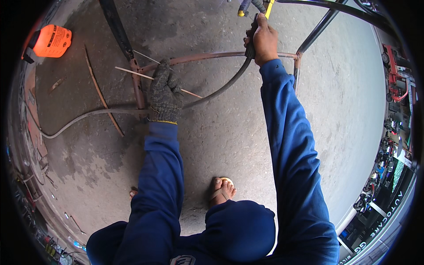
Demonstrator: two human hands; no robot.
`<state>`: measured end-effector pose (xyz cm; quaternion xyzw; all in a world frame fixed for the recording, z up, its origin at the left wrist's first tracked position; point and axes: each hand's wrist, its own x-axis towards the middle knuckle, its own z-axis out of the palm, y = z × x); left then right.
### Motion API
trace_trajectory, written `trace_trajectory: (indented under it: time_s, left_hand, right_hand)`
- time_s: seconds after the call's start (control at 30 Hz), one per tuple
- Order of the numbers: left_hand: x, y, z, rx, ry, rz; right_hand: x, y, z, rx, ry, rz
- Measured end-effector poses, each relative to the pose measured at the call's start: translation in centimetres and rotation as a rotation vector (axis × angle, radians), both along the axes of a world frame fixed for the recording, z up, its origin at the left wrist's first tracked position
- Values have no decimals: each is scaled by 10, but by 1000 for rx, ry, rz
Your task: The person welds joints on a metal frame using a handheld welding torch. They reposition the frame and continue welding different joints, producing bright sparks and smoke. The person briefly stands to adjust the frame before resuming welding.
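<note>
My left hand (165,90), in a dark knitted glove, is closed around thin rods that look like welding electrodes (134,73). Their ends stick out on both sides of the glove, close to the left joint of a rusty tubular metal frame (203,56). My bare right hand (265,40) grips the black handle of what looks like a welding electrode holder (251,44), above the frame's crossbar. From that handle a thick grey cable (225,88) curves down and left, passing behind my left hand. A yellow piece (269,8) shows just beyond my right fingers, cut off by the top edge.
An orange bottle (53,41) with a black top lies at the far left. Near it, a thin brown strip (100,90) rests on the concrete floor (221,145). A grey object with a yellow tip (242,11) is partly visible at the top. Red equipment (393,73) stands along the right.
</note>
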<state>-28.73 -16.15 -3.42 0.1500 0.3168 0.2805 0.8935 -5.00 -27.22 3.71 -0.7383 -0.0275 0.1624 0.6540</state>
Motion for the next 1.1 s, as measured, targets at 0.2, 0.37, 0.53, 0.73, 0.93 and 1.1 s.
trace_trajectory:
  time_s: [0.2, 0.37, 0.53, 0.73, 0.93, 1.1]
  left_hand:
    - [0, 1, -2, 30, -43, -2]
    - [1, -1, -2, 28, -47, 8]
    - [-6, -6, -3, -85, -111, 48]
    - [2, -14, -10, -218, -226, 112]
    - [10, -21, -17, -306, -296, 155]
    - [8, -26, -18, -332, -313, 176]
  right_hand:
    - [-2, -2, -3, 81, 69, -8]
    - [-30, -19, -2, 155, 10, -73]
    - [-102, -74, 19, -6, -8, 203]
    - [-198, -105, 35, 40, -67, 476]
    - [-232, -88, 53, -470, -236, 697]
    - [-237, -65, 52, -482, -245, 689]
